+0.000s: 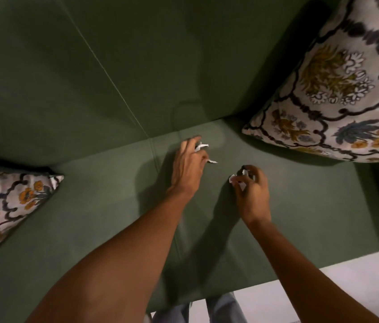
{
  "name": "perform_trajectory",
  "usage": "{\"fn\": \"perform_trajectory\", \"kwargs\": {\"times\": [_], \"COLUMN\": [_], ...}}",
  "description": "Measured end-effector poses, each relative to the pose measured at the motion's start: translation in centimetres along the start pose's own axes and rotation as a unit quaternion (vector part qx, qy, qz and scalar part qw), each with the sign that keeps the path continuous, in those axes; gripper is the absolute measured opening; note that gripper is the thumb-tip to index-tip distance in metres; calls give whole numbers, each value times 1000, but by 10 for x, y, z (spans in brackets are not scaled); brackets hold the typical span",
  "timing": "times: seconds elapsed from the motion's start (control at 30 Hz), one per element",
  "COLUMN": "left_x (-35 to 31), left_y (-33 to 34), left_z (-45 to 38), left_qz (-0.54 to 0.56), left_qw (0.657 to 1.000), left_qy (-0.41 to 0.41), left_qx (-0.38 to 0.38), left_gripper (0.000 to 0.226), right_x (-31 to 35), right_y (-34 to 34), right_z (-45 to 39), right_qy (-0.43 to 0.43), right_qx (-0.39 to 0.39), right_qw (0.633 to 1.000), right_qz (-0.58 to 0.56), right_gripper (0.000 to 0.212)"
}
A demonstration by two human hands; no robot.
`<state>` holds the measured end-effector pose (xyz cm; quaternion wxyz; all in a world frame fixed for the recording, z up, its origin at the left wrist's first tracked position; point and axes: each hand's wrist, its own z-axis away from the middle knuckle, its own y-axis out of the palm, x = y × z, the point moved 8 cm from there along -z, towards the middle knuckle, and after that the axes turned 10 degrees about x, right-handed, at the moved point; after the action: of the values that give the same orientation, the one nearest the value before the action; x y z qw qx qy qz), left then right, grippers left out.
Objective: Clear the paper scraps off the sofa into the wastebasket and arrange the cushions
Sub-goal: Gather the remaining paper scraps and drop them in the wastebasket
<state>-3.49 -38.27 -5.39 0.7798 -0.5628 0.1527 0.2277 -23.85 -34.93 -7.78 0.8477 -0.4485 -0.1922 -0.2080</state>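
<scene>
I look down on a dark green sofa seat (300, 206). My left hand (187, 166) hovers over the middle of the seat with white paper scraps (203, 146) pinched in its fingers, one bit sticking out near the thumb. To its right, my right hand (252, 192) is curled around more white paper scraps (234, 178). A floral cushion (337, 94) leans in the sofa's right corner. A second floral cushion (4, 206) lies at the left edge of the seat. No wastebasket is in view.
The sofa backrest (90, 78) rises behind the seat, with a seam running diagonally. A pale floor (347, 287) shows at the lower right beyond the seat's front edge. My legs in grey trousers (198, 308) stand at the front edge.
</scene>
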Motion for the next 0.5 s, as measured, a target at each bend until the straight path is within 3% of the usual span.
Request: {"fn": "perform_trajectory", "kwargs": {"times": [0.27,0.4,0.5], "left_x": [10,21,31], "left_y": [16,17,9], "left_z": [26,43,68], "left_qz": [-29,-2,59], "left_qw": [999,1000,997], "left_qy": [20,-15,-56], "left_qx": [6,26,-2], "left_gripper": [32,24,21], "right_x": [4,15,31], "right_y": [5,10,20], "right_z": [9,13,19], "right_qy": [-40,-53,-80], "right_qx": [-8,12,28], "right_qw": [998,997,994], "right_qz": [-55,-59,-63], "right_gripper": [16,17,17]}}
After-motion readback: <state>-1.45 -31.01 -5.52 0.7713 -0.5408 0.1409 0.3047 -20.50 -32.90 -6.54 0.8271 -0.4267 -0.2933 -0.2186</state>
